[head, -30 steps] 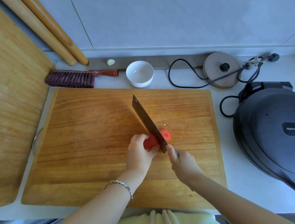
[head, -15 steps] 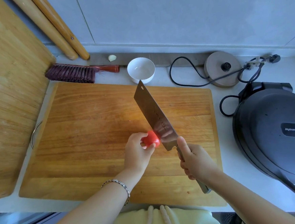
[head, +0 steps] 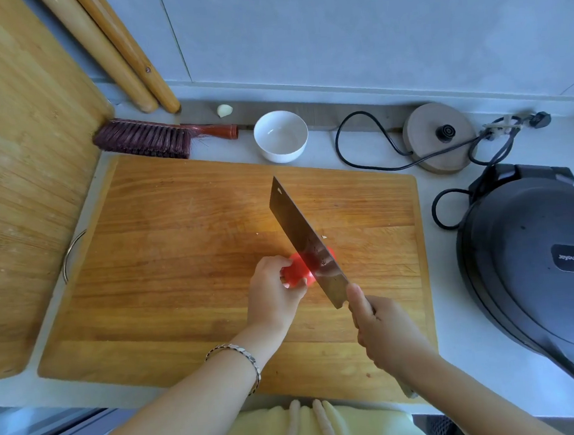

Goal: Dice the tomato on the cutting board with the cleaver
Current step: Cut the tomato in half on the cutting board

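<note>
The tomato (head: 295, 272) sits right of centre on the board (head: 179, 260), toward its near edge. No diced bits lie round it, so I'd say the job is barely started, with slicing under way and all the cross-cuts left. The left hand (head: 273, 295) curls its fingers round the tomato's left side. The right hand (head: 383, 330) is clenched on the cleaver (head: 306, 243) handle. The blade hides the tomato's middle, and I cannot tell whether its edge is in the flesh or above it.
</note>
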